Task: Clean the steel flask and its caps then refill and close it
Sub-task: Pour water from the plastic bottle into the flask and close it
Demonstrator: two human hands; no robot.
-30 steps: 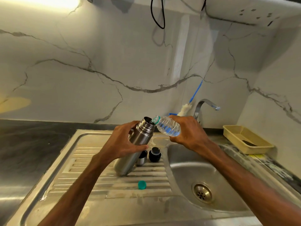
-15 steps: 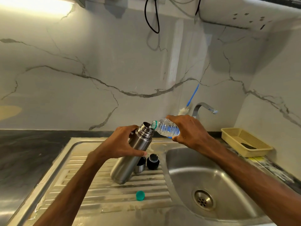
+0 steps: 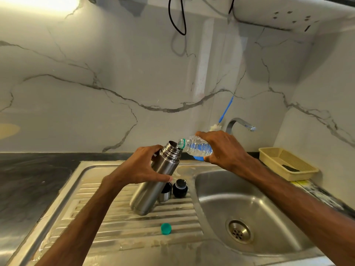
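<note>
My left hand grips the steel flask around its upper body. The flask leans to the right with its base on the ribbed drainboard and its mouth open. My right hand holds a clear plastic water bottle tipped on its side, its neck at the flask's mouth. Behind the flask stand the steel cup cap, partly hidden, and the black inner stopper. A small teal bottle cap lies on the drainboard nearer to me.
The sink basin with its drain lies to the right, the tap behind it. A blue-handled bottle brush leans on the marble wall. A beige tray sits at the right; dark counter at the left.
The view has shifted a little. Both hands stay in the same grip; the bottle's neck has settled against the flask's mouth and is tilted a bit more.
</note>
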